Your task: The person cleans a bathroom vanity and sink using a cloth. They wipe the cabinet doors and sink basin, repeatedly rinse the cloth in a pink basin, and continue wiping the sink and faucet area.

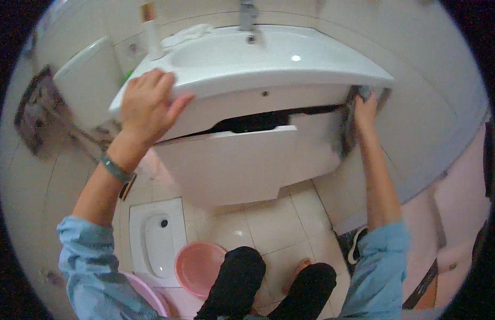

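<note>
The white washbasin (pixel 231 80) spans the upper middle above a white cabinet (pixel 226 165). My left hand (pixel 148 104) lies on the basin's front left corner, fingers over the rim and thumb stretched out to the right. At the cabinet's right end, under the basin rim, my right hand (pixel 366 109) has its fingers closed on a small bluish-grey, cloth-like thing (pixel 365 93), mostly hidden. Between the cabinet's front panels runs a dark, uneven gap (pixel 252 122).
A faucet (pixel 248 15), a white cloth (pixel 189 33) and a white bottle (pixel 152 37) stand or lie on the basin. Below are a squat toilet (pixel 143 234), a pink basin (pixel 196 266) and another pink tub (pixel 146 293). A toilet tank (pixel 90 80) is at left.
</note>
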`<state>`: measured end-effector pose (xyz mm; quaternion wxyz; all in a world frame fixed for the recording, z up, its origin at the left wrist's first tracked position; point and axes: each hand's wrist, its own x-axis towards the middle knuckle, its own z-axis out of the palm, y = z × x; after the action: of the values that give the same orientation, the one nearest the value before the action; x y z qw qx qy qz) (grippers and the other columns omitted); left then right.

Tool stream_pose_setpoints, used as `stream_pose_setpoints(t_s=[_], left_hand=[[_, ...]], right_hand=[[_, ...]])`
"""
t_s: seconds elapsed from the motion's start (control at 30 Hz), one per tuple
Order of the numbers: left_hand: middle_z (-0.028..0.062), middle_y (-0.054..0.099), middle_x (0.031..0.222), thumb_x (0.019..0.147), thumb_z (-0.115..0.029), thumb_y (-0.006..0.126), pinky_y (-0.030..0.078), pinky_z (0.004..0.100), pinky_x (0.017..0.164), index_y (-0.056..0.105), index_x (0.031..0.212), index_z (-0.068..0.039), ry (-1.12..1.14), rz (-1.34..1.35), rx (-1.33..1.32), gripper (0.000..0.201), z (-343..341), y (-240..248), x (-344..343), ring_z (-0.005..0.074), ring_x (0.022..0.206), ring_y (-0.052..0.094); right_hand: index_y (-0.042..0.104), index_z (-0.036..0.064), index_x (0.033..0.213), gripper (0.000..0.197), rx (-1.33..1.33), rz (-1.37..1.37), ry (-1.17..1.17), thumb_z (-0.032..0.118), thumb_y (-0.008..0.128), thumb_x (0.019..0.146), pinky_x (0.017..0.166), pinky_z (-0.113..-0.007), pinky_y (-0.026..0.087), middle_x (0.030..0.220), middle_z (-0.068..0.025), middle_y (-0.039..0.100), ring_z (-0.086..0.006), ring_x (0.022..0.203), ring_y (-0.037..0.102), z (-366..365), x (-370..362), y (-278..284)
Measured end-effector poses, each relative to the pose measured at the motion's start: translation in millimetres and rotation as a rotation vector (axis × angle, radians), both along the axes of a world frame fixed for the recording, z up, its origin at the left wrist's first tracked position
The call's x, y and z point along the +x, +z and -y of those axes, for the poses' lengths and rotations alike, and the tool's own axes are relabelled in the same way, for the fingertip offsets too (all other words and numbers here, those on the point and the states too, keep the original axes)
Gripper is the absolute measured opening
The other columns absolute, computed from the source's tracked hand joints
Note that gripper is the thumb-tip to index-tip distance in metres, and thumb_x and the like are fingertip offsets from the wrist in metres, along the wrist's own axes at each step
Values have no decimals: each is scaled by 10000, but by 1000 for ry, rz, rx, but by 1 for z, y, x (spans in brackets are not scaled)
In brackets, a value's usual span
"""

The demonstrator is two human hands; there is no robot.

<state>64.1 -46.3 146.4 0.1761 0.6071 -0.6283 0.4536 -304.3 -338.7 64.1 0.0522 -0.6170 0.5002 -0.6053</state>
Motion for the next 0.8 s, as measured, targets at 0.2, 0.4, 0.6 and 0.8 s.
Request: stream_pose_setpoints(t_s=[0.2, 0.4, 0.6, 0.8], left_hand=[[123, 547, 1170, 819, -232, 592, 386, 419, 945, 544, 1140, -86, -222, -15, -138, 356, -16, 0, 9, 311, 1105, 507], [184, 295, 1428, 821, -282, 663, 268, 425, 1071, 219, 1425, -59, -801, -867, -313, 782, -31, -81, -64, 313, 1297, 347], [120, 458, 1289, 897, -128, 579, 371, 315, 992, 271, 1387, -9, -743, -1404, -485, 591, -71, -105, -11, 221, 1178, 465], [156, 476, 1263, 937, -157, 501, 339, 340, 1016, 327, 1353, 12, -717, -1626, -626, 482, -64, -105, 29, 243, 1186, 452]], right_hand=[[369, -41, 1308, 509, -317, -212, 505, 75, 539, 843, 1040, -378, 304, 1251, -203, 448, -335, 1180, 438, -166, 90, 26], [349, -4, 1358, 553, 169, 14, 1106, 146, 573, 876, 1008, -331, 352, 1324, -163, 444, -233, 1199, 443, -250, 176, 65], [503, 25, 1231, 422, -73, -537, 916, 224, 582, 867, 973, -364, 377, 1170, -163, 573, -282, 1115, 518, -259, 211, 92], [557, 63, 1120, 367, -610, -797, 400, 290, 604, 836, 883, -415, 402, 1090, -145, 593, -321, 993, 551, -191, 217, 83]])
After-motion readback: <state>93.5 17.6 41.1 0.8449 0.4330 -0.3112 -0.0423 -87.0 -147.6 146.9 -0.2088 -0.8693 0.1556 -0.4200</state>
